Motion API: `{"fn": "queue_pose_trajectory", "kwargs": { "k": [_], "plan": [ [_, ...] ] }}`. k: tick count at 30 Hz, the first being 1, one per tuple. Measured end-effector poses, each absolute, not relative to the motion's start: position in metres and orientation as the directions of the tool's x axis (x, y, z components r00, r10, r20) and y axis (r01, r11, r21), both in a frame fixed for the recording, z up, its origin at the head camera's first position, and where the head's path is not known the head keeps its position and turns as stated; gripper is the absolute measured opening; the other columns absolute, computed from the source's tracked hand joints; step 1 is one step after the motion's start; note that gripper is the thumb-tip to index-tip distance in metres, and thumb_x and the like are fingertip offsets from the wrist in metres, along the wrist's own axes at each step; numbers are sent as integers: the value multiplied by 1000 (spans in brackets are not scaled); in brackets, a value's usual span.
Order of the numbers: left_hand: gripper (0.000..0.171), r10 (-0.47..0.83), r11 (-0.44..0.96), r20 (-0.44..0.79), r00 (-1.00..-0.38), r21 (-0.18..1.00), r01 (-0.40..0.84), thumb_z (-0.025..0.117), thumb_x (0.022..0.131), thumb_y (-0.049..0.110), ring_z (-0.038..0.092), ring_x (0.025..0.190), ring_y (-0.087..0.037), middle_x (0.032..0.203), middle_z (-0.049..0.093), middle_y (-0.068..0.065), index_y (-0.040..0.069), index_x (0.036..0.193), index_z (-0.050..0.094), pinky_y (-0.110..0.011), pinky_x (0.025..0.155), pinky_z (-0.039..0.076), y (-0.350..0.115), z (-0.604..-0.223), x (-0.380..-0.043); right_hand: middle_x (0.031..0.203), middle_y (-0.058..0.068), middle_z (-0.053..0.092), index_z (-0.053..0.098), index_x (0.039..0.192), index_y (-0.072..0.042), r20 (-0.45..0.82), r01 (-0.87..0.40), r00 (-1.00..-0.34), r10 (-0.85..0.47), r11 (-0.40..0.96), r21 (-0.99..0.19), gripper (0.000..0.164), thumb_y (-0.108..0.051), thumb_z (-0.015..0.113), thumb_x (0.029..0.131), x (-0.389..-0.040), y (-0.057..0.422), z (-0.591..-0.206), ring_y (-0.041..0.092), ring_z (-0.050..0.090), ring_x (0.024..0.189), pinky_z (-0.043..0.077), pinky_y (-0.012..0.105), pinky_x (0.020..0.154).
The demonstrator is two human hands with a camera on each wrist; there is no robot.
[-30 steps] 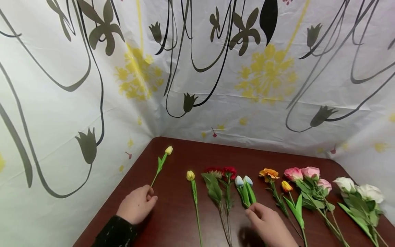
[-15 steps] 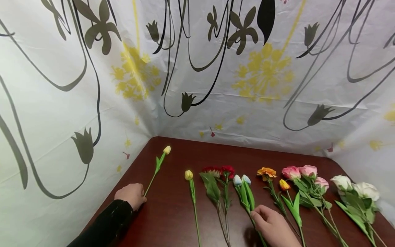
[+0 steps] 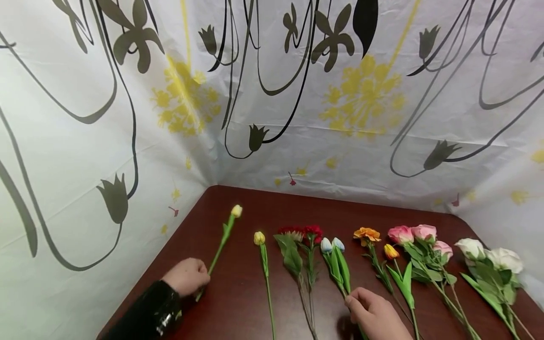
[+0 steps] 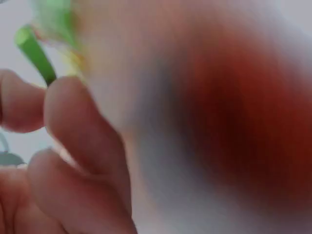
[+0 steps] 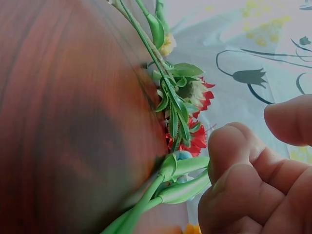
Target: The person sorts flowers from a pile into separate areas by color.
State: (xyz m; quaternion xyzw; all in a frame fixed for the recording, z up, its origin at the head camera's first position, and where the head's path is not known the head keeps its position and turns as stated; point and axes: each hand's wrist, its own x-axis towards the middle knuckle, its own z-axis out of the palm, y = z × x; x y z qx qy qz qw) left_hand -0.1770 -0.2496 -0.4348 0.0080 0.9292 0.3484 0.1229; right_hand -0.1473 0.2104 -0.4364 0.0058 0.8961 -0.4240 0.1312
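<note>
My left hand (image 3: 189, 277) pinches the green stem of a pale yellow tulip (image 3: 236, 211) near its lower end. The flower points away toward the back of the table. Close up in the left wrist view, the cut end of the stem (image 4: 30, 43) sticks out from between the fingertips. My right hand (image 3: 376, 311) is at the stems of the blue-and-white tulips (image 3: 337, 269), its fingers loosely bent. A gap shows between thumb and fingers in the right wrist view, where the tulip stems (image 5: 146, 197) run beside the fingertips.
Between the hands lie a yellow tulip (image 3: 259, 238) and red flowers (image 3: 313, 233). Right of them are an orange flower (image 3: 367, 234), an orange-yellow tulip (image 3: 391, 251), pink roses (image 3: 424, 232) and white roses (image 3: 505, 259). A patterned sheet (image 3: 276, 108) hangs around the brown table (image 3: 238, 302).
My left hand has gone down the pale yellow tulip's stem to its lower end, and the tulip has shifted slightly right. My right hand has drawn back a little along the blue-and-white tulips.
</note>
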Motion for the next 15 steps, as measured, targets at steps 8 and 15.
{"fn": "queue_pose_trajectory", "kwargs": {
  "k": [8,15],
  "plan": [
    [7,291,389,-239,-927,914,-114,58,84,2,53,53,-13,66,61,-2,8,80,59,-27,51,40,-211,-461,-112,71,4,59,65,98,-9,-246,106,-955,-168,582,-806,30,-36,56,104,-134,208,-439,22,52,58,43,37,57],
    [19,261,545,-222,-940,837,-46,71,94,27,52,56,-15,67,56,2,14,89,58,-33,57,42,-177,-452,-111,72,3,59,65,99,-9,-236,87,-953,-190,574,-814,29,-36,56,104,-137,206,-435,21,52,58,43,37,56]
  ]
}}
